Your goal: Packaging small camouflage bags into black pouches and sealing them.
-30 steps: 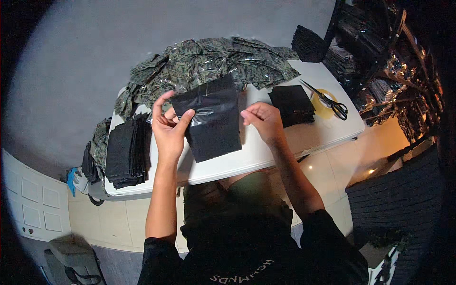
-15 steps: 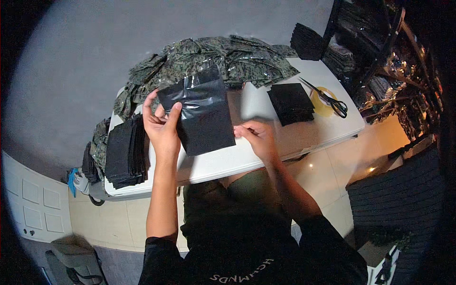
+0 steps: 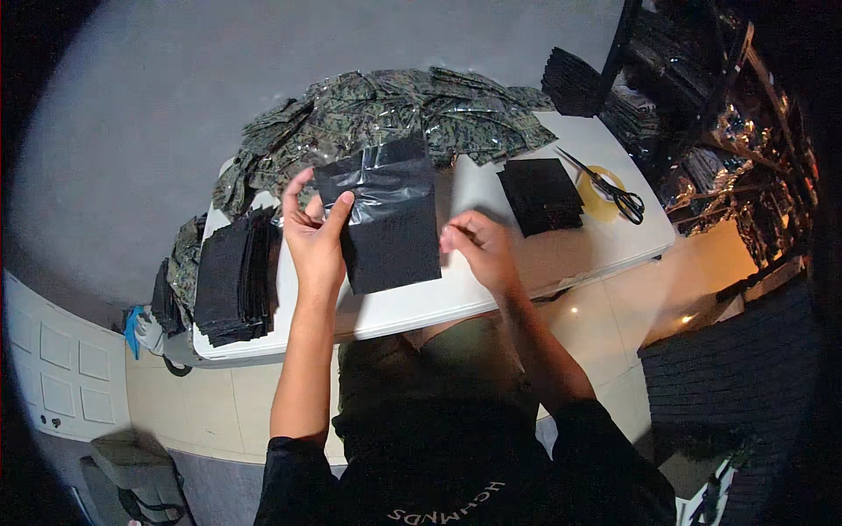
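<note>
My left hand (image 3: 317, 230) grips a flat black packet (image 3: 390, 228) by its left side, thumb on the front and fingers behind. Its upper part is shiny, creased plastic; the lower part looks like matt black folded cloth inside a clear sleeve. Close by the packet's right edge, my right hand (image 3: 481, 250) is closed, thumb and fingertips pressed together. Whatever may be between those fingertips is too small to make out. The packet is held tilted above the white table (image 3: 474, 197).
Camouflage garments in clear plastic (image 3: 351, 110) are heaped along the table's far side. A black stack (image 3: 235, 280) stands at the left, a smaller black pile (image 3: 542, 197) at the right. Beside it, black scissors (image 3: 627, 203) lie over a yellowish tape roll (image 3: 598, 195). Shelving (image 3: 693, 131) rises at right.
The packet and my left hand have shifted slightly right. My right hand has moved a little right and up, its fingers curling more beside the packet's edge.
</note>
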`<state>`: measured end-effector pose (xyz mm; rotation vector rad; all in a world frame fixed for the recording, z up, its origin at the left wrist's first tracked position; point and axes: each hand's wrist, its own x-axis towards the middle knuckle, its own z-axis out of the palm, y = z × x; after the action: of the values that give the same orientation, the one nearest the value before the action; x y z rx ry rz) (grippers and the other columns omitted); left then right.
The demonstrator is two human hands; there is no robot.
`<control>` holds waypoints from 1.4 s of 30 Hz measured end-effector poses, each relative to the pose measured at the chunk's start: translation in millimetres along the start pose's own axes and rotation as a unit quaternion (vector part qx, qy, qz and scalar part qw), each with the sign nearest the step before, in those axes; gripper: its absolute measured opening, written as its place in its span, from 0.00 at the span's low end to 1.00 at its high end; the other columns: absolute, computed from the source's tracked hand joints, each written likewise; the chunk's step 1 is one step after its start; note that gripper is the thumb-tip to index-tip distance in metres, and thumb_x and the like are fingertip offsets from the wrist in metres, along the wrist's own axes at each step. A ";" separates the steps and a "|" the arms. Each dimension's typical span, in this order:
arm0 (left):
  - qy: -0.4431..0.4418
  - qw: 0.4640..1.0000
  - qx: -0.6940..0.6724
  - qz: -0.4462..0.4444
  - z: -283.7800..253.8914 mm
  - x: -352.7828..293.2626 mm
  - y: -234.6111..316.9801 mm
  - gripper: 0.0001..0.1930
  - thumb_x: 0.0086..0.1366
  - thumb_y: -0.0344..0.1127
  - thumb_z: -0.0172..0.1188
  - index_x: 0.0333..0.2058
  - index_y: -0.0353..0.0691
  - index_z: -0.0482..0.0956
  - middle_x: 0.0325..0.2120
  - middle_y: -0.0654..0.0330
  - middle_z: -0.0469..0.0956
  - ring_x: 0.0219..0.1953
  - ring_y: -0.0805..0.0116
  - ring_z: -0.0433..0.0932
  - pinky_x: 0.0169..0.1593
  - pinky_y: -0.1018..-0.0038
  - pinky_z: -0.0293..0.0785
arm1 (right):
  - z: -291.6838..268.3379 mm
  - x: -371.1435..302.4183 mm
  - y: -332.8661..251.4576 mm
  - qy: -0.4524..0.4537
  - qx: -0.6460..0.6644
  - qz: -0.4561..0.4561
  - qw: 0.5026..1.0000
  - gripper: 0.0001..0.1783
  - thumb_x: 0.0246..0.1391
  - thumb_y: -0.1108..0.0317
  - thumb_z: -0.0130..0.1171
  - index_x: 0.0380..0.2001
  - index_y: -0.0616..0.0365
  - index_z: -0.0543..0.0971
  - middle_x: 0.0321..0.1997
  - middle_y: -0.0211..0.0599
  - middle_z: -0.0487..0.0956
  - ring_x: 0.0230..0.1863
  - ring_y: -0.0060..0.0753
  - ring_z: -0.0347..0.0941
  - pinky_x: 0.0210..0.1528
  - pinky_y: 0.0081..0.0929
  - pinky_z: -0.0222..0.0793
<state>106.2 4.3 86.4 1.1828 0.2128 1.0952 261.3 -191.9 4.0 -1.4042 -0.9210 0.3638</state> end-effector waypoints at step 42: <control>-0.301 0.729 0.610 0.078 4.6 -103.4 -56.7 0.47 0.78 0.59 0.52 0.83 0.37 0.46 0.78 0.42 0.62 0.80 0.32 0.57 0.80 0.33 0.45 | 37.0 -30.6 20.1 -0.161 -0.502 -0.136 0.839 0.40 0.73 0.54 0.50 0.81 0.66 0.60 0.86 0.59 0.56 0.88 0.60 0.47 0.84 0.65 0.46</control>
<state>89.6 -76.5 2.0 2.7261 0.3398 0.5478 221.2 -184.9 -28.5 -2.1492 -1.7121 -0.1638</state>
